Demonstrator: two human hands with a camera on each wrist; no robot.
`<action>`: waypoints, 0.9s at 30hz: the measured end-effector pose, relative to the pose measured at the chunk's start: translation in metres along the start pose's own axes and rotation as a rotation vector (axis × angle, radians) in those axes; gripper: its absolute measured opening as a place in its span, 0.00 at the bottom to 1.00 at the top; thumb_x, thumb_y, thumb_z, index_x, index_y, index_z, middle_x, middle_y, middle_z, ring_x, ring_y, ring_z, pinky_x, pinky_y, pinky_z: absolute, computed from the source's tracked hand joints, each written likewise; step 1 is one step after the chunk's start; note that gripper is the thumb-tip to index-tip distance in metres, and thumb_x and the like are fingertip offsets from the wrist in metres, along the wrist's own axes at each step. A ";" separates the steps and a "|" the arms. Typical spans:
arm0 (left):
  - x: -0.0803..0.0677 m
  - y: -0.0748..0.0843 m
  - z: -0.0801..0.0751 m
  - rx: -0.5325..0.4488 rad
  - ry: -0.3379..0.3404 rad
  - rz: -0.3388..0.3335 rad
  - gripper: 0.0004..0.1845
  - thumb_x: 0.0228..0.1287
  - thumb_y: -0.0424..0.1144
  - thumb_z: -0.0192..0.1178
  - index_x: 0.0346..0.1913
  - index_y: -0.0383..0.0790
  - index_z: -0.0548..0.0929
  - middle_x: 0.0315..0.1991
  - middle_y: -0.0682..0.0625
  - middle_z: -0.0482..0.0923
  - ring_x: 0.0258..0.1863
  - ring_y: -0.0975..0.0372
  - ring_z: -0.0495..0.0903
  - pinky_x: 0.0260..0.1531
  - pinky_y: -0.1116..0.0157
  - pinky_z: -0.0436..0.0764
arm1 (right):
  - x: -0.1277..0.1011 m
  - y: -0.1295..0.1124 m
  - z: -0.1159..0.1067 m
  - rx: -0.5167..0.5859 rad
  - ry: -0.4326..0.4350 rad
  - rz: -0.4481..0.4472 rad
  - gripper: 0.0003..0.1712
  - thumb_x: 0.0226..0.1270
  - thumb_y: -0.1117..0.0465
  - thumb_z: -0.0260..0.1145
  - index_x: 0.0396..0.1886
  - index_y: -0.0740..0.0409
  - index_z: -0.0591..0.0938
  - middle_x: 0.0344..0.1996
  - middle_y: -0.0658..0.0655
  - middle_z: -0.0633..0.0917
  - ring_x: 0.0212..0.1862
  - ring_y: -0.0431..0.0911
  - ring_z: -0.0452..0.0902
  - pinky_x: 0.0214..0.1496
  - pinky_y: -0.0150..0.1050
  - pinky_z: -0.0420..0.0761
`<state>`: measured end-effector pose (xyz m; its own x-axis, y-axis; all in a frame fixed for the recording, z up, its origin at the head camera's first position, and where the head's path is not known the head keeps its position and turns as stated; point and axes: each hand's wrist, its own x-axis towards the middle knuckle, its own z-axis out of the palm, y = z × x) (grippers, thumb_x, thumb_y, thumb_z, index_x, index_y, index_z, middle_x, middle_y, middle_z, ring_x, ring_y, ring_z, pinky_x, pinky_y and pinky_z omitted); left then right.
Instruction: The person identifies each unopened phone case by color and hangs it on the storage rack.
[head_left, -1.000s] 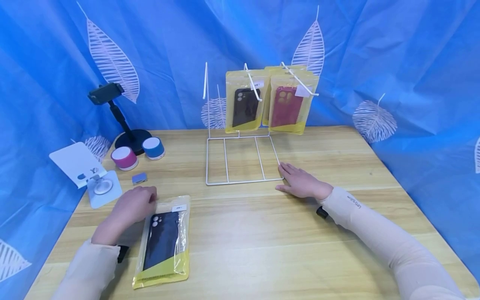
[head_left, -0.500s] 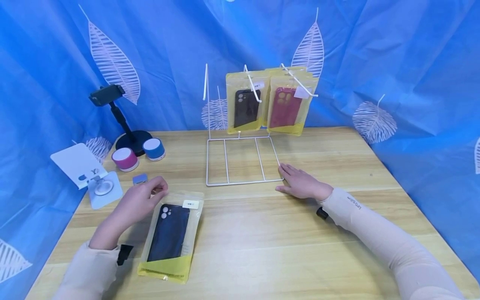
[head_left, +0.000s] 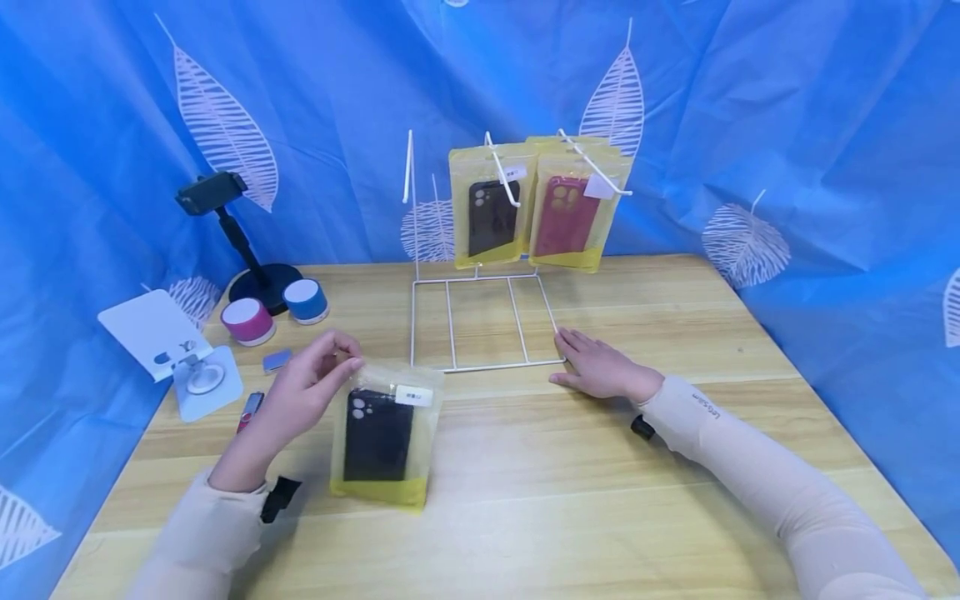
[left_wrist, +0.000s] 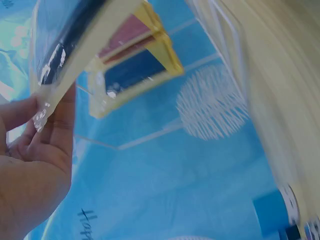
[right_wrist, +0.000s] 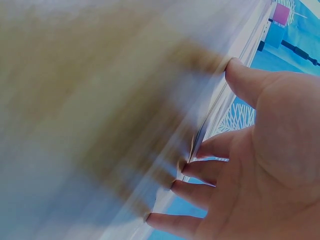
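The left hand (head_left: 303,392) has the packaged phone case (head_left: 384,435) pinched at its top left corner, thumb and fingers (head_left: 339,346) curled onto the clear plastic, and the pack is up off the worktop (head_left: 525,467) now, hanging yellow strip downward from those fingers. Half a second back it lay flat and slanted on the wood; a second back it was lower still, nearer the person, with the hand only resting at its top edge. It has since swung upright and travelled forward and to the right, toward the white wire rack (head_left: 483,321). The left wrist view shows the pack's edge right against the fingertips (left_wrist: 47,112).

The right hand (head_left: 603,367) hasn't budged: flat on the worktop, fingers (head_left: 573,340) straight and spread, tips touching the rack's near right corner. The right wrist view is blurred but shows those fingers lying along the wire.

Beyond the right fingers, two more bagged cases (head_left: 536,208) hang on the rack's hooks. Left of the left fingers sit a pink speaker (head_left: 248,321), a blue speaker (head_left: 305,300) and a white stand (head_left: 172,350).
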<state>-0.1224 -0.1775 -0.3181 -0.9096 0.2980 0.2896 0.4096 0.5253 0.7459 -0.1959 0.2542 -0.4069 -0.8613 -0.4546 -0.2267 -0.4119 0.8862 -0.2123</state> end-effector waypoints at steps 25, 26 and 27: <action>0.148 0.107 0.061 -0.346 0.328 0.354 0.06 0.71 0.31 0.55 0.43 0.29 0.77 0.40 0.42 0.82 0.16 0.62 0.60 0.20 0.68 0.64 | 0.001 0.001 -0.001 0.000 -0.038 0.014 0.49 0.75 0.37 0.51 0.79 0.62 0.47 0.80 0.65 0.48 0.80 0.61 0.42 0.77 0.65 0.53; 0.152 0.108 0.062 -0.338 0.328 0.352 0.05 0.71 0.31 0.55 0.44 0.30 0.76 0.40 0.42 0.82 0.16 0.63 0.61 0.21 0.69 0.65 | 0.001 0.001 -0.001 -0.005 -0.034 0.012 0.48 0.75 0.37 0.51 0.79 0.63 0.47 0.79 0.65 0.48 0.80 0.62 0.43 0.76 0.65 0.53; 0.156 0.108 0.064 -0.329 0.332 0.350 0.05 0.71 0.31 0.55 0.43 0.30 0.76 0.41 0.42 0.82 0.16 0.63 0.61 0.20 0.69 0.65 | 0.001 0.001 -0.002 -0.006 -0.032 0.014 0.48 0.75 0.37 0.51 0.79 0.62 0.47 0.79 0.65 0.48 0.80 0.61 0.43 0.76 0.65 0.54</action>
<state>-0.2156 -0.0234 -0.2303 -0.7190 0.1159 0.6853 0.6947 0.1495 0.7036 -0.1973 0.2546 -0.4054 -0.8571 -0.4449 -0.2598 -0.4020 0.8929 -0.2028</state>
